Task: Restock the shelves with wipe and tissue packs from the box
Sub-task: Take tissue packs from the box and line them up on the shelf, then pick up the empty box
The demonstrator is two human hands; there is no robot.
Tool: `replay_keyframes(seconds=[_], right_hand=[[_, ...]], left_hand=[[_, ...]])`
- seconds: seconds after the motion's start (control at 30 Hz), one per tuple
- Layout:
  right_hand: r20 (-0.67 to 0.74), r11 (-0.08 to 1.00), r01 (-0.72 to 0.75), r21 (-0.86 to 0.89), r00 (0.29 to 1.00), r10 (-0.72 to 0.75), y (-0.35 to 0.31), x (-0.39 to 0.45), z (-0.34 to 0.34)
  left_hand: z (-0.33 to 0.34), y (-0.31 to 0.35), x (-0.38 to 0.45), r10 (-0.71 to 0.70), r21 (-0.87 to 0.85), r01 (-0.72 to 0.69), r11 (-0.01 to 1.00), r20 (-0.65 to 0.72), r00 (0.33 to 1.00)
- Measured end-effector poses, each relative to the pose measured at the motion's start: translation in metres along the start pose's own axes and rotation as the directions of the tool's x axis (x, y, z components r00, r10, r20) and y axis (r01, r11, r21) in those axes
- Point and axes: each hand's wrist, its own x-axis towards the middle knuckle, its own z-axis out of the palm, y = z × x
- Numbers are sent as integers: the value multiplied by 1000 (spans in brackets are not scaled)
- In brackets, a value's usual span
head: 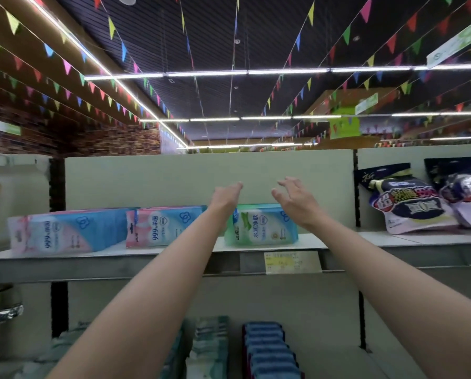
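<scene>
- Reaching with both arms up to the top shelf at mid-frame, above the green wipe pack lying flat near the shelf's front edge.
- Hovering the left hand just above and left of the green pack, fingers straight and extended toward the back panel, gripping nothing; contact with the pack not determinable from this view.
- Hovering the right hand above the pack's right end, fingers spread and loosely curled, holding nothing.
- Lying to the left of centre on the same shelf: two pink-and-blue wipe packs, flat, in a row with the green one.
- Showing at right of frame, beyond the upright divider: dark pouches, not part of the row in hand.
- Showing at lower centre, on the shelf below: rows of further packs, blurred.
- Supply box: not appearing anywhere in the frame.
- Step in hand, by judgement: either releasing the green pack on placement or squaring it into the row.
- Next move, by judgement: calling for withdrawing both arms downward without dragging the pack off the front edge, then locating the box for another pack; bare shelf space right of the green pack looking available.
</scene>
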Motion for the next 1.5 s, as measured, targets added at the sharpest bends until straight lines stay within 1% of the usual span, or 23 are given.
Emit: replay_keyframes(seconds=[0.03,0.17,0.2,0.27,0.33,0.37,0.43,0.5,0.6,0.67,0.73,0.8,0.83,0.9,0.97,1.07,1.17,1.2,1.3,1.37,1.43,1.5], right_hand=[[-1,1000,-9,-17,1000,9,-7,-11,-3],[-47,997,-49,-63,998,46,-32,-64,-12],[-64,996,-62,-61,996,58,-38,-80,-13],[-83,994,-100,-42,992,96,-47,-117,-10],[-81,989,-146,-10,986,145,-50,-159,-1],[-74,984,-179,3,981,179,-49,-181,4],[-39,969,-246,-5,969,245,-45,-225,14],[8,947,-320,-42,947,320,-37,-270,21],[58,882,-466,-68,881,470,-18,-336,24],[65,819,-571,-50,817,574,4,-381,24],[92,726,-687,-23,722,686,30,-426,28],[125,598,-801,24,596,794,58,-470,37],[129,520,-853,44,521,844,72,-491,42],[117,375,-924,76,382,917,96,-528,52],[98,277,-956,98,287,953,118,-560,62],[76,167,-975,149,180,981,144,-602,77],[63,29,-977,213,43,997,160,-637,89],[55,-28,-972,232,-16,998,167,-651,94],[28,-165,-949,270,-164,986,180,-680,110],[-9,-221,-945,241,-230,973,187,-695,120],[-81,-244,-963,114,-254,964,194,-708,130],[-167,-282,-958,-47,-271,948,204,-721,143]], left_hand=[[1,1,-11,21,-5,-21,1000,-11,1000],[2,-3,-62,196,-14,-198,980,-88,977],[3,-6,-75,242,-21,-245,969,-91,966],[5,-20,-107,275,-52,-276,960,-27,961],[11,-45,-138,264,-77,-258,963,92,960],[15,-59,-155,243,-57,-237,970,155,958],[24,-91,-183,158,13,-167,986,260,953],[37,-122,-208,61,88,-94,992,325,944],[68,-165,-241,-51,215,-46,975,426,903],[94,-194,-271,-95,254,-41,966,500,861],[119,-223,-301,-127,309,-75,948,584,802],[146,-255,-328,-192,394,-120,911,664,722],[161,-270,-340,-226,425,-135,895,694,683],[191,-298,-361,-289,473,-165,865,741,607],[216,-320,-382,-324,501,-192,844,762,561],[246,-353,-409,-369,515,-204,833,791,488],[267,-382,-429,-419,538,-221,814,806,419],[277,-394,-436,-438,543,-237,805,815,380],[293,-420,-445,-499,566,-266,781,820,281],[304,-437,-446,-512,564,-282,777,825,239],[318,-458,-445,-476,526,-297,797,850,226],[326,-482,-442,-473,510,-326,796,860,190]])
